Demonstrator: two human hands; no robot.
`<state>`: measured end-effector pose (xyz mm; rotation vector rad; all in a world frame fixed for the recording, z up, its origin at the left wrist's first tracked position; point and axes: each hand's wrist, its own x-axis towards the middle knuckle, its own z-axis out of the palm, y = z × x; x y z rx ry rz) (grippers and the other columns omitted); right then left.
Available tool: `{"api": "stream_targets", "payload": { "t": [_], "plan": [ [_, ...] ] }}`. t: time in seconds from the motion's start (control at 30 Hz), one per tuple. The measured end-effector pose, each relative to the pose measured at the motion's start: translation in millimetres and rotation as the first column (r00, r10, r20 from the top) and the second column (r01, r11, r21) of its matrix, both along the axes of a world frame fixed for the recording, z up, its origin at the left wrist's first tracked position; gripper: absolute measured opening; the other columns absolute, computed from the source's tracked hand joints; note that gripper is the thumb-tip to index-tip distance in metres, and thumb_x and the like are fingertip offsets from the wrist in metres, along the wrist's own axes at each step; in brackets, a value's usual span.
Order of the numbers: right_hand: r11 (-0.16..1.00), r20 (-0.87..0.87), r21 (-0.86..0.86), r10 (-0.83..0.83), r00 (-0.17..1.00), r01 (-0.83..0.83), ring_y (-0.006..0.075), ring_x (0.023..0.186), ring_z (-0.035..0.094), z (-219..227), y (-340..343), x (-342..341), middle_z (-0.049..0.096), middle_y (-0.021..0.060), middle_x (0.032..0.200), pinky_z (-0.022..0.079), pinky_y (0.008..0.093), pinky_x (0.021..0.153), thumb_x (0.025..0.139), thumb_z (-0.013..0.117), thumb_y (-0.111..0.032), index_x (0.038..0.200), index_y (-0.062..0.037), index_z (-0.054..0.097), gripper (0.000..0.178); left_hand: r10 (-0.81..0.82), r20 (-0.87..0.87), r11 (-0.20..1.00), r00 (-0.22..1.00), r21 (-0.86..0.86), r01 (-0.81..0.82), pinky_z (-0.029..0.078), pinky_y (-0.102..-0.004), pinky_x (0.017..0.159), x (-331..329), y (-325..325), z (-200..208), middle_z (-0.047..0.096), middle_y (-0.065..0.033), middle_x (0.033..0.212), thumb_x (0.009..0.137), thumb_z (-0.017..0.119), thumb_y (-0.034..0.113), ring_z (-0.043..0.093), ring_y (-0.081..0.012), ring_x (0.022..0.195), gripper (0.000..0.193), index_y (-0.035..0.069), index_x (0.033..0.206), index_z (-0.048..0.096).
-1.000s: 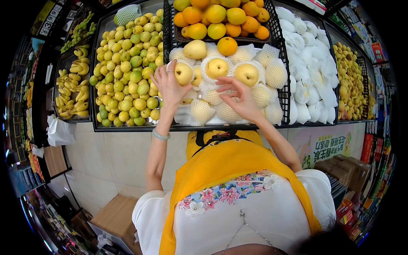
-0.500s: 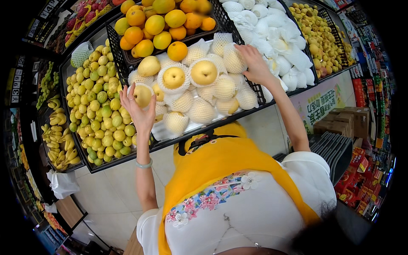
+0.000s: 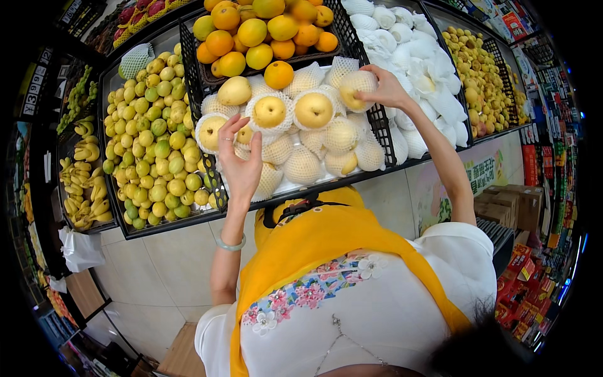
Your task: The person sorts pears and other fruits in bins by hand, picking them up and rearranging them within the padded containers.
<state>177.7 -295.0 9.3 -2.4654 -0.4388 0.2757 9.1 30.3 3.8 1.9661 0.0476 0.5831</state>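
Note:
Pale yellow pears in white foam nets fill a black crate in front of me. My right hand grips a netted pear at the crate's right side, thumb on its bare yellow face. My left hand, with a ring on one finger, hovers over the left pears with thumb and fingers apart. Just left of its fingertips sits a pear in an opened net. Two more pears with bare tops, the left one and the right one, face up between my hands. The left fingers partly hide a smaller pear.
Oranges lie behind the pears. Yellow-green round fruit fills the left bin, with bananas beyond. White-wrapped fruit lies to the right, then small yellow fruit. Cardboard boxes stand at right on the floor.
My left hand has come off the left pear and moved rightward. On the right, my hand has taken hold of the netted pear, whose yellow face now shows. The whole view has shifted slightly.

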Motion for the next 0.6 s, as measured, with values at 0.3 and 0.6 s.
{"api": "stream_targets", "payload": {
  "t": [0.3,0.6],
  "plan": [
    [0.748,-0.431,0.636,0.139,0.892,0.191,0.0086,0.084,0.058,21,64,-50,0.063,0.0035,0.096,0.049,0.0249,0.071,0.084,0.062,-0.045,0.111,-0.0006,0.058,0.052,-0.549,-0.279,0.645,0.788,-0.741,0.187,0.054,-0.0305,0.075,1,-47,48,0.053,-0.0113,0.121,0.097,0.047,0.032,0.060,-0.0181,0.099,0.045,0.006,0.132,0.036],
    [0.573,-0.238,0.794,-0.013,0.971,0.202,0.0145,0.102,0.050,30,134,-95,0.053,0.0123,0.113,0.041,0.0282,0.090,0.098,0.040,-0.029,0.119,-0.0027,0.043,0.033,-0.181,-0.267,0.673,0.946,-0.735,-0.079,0.053,-0.0304,0.076,9,-65,42,0.053,-0.0073,0.115,0.098,0.044,0.034,0.054,-0.0141,0.105,0.039,0.009,0.127,0.037]
  ]
}}
